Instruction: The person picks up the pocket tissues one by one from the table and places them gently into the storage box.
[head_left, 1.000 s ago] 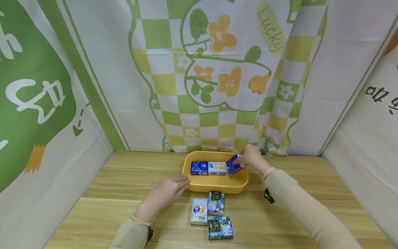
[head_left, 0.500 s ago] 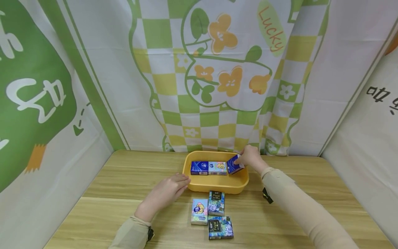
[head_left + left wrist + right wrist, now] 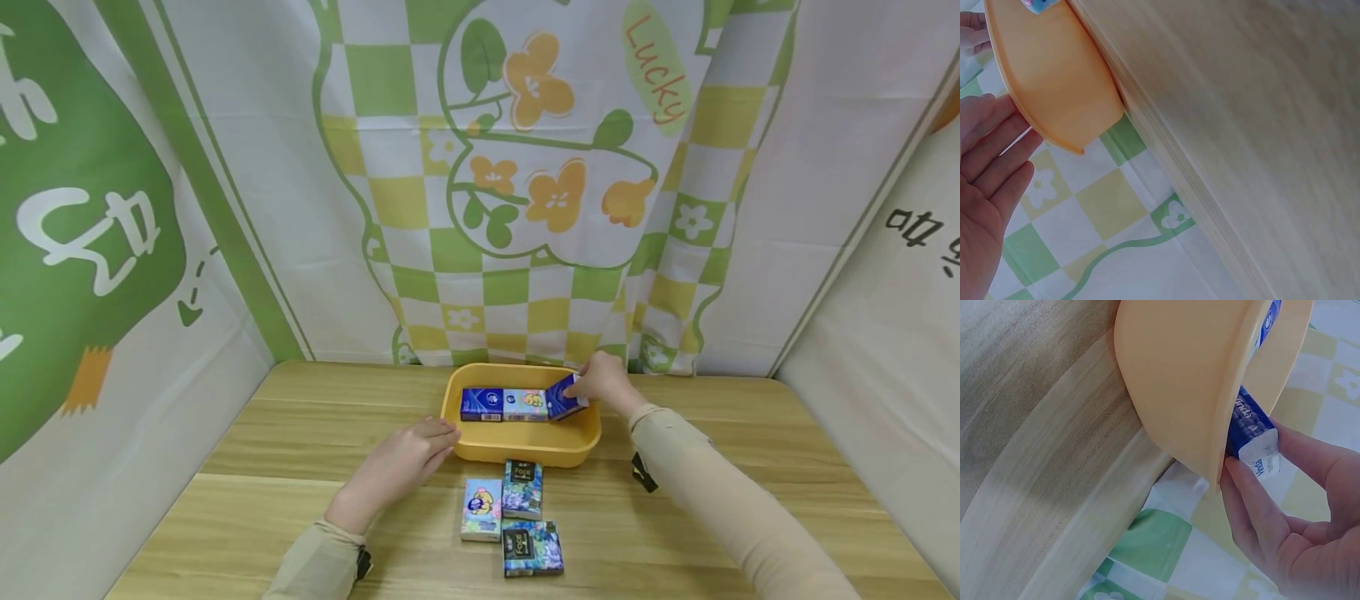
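A yellow plastic tray [image 3: 525, 454] stands at the back of the table. Inside it, a blue tissue pack [image 3: 482, 405] and a light patterned tissue pack with a yellow duck [image 3: 525, 405] lie side by side. My right hand [image 3: 606, 379] pinches another blue tissue pack [image 3: 1252, 428] between thumb and fingers at the tray's right end. That pack is tilted, its lower end inside the tray beside the duck pack. My left hand [image 3: 408, 458] touches the tray's left rim with nearly straight fingers, as the left wrist view also shows, and holds nothing.
In front of the tray lie a second duck-print tissue pack [image 3: 481, 510] and two dark floral tissue packs, one upper [image 3: 522, 490] and one lower [image 3: 532, 548]. A patterned curtain [image 3: 525, 317] hangs behind the wooden table [image 3: 315, 442].
Almost nothing differs. The blue tissue pack in my right hand has tipped slightly lower into the tray; the right forearm has shifted a little left. My left hand stays at the rim.
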`<move>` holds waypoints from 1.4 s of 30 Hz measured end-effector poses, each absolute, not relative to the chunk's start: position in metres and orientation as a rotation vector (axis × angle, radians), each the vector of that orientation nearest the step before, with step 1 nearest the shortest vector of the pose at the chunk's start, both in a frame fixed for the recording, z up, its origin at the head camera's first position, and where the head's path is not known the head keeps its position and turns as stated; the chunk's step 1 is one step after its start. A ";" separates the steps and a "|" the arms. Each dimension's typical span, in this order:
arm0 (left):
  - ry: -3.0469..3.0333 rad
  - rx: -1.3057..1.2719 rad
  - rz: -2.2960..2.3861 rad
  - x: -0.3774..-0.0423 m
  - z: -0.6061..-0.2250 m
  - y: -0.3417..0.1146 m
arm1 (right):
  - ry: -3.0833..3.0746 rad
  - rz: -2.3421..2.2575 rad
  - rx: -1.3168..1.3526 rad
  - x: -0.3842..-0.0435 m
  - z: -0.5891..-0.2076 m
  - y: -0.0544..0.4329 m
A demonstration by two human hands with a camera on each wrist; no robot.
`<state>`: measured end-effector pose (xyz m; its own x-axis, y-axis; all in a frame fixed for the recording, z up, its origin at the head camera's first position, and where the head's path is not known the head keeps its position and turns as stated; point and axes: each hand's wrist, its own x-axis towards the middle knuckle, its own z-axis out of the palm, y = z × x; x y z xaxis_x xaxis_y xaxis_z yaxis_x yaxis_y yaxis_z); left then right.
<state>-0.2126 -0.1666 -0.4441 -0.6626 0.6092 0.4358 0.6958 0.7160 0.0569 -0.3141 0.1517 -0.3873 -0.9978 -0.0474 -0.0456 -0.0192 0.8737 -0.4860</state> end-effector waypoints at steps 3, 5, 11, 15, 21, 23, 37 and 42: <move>-2.534 -1.010 -0.313 -0.212 -0.444 -0.166 | 2.980 -0.770 -0.059 -0.315 -0.389 0.152; -2.530 -1.011 -0.314 -0.212 -0.443 -0.166 | 2.978 -0.765 -0.055 -0.315 -0.388 0.152; -2.531 -1.012 -0.314 -0.212 -0.442 -0.166 | 2.981 -0.749 -0.038 -0.313 -0.388 0.151; -2.537 -1.012 -0.315 -0.213 -0.442 -0.166 | 2.956 -0.784 -0.018 -0.312 -0.389 0.150; -2.539 -1.014 -0.319 -0.212 -0.441 -0.166 | 2.945 -0.798 0.004 -0.311 -0.390 0.148; -2.537 -1.017 -0.320 -0.212 -0.441 -0.166 | 2.951 -0.795 -0.005 -0.311 -0.391 0.148; -2.532 -1.014 -0.305 -0.212 -0.443 -0.166 | 3.007 -0.741 -0.043 -0.310 -0.394 0.148; -2.531 -1.013 -0.312 -0.212 -0.442 -0.166 | 3.044 -0.680 -0.064 -0.310 -0.396 0.146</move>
